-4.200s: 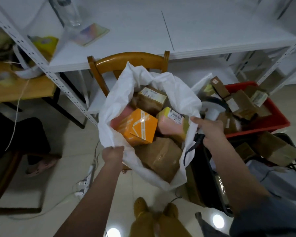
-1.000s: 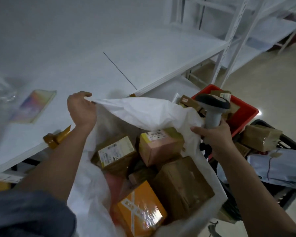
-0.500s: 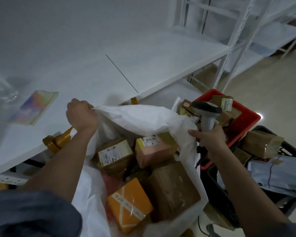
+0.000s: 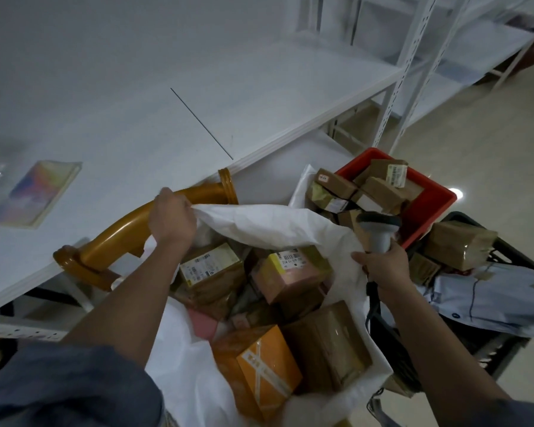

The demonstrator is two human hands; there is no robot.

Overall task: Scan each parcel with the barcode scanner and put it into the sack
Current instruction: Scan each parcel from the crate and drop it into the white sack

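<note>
White shelving stands behind as the left hand [image 4: 171, 221] grips the sack [image 4: 259, 223] rim, several parcels [image 4: 287, 277] already inside, while the right hand [image 4: 384, 261] clutches the scanner [image 4: 379, 231], with more unscanned boxes [image 4: 379, 188] waiting just beyond it.

White shelf board [image 4: 167, 97], the main supporting surface, crossed by a thin dark seam line [image 4: 201, 123]. On its left part lay a flat booklet with a multicoloured cover [image 4: 36, 192]; a blurred transparent item sat at the far left edge, too indistinct to identify. Perforated white uprights [image 4: 406, 66] carried the board and further white shelves to the right. Pale glossy floor [image 4: 475, 143] lay beyond, bearing the rack's feet.
</note>
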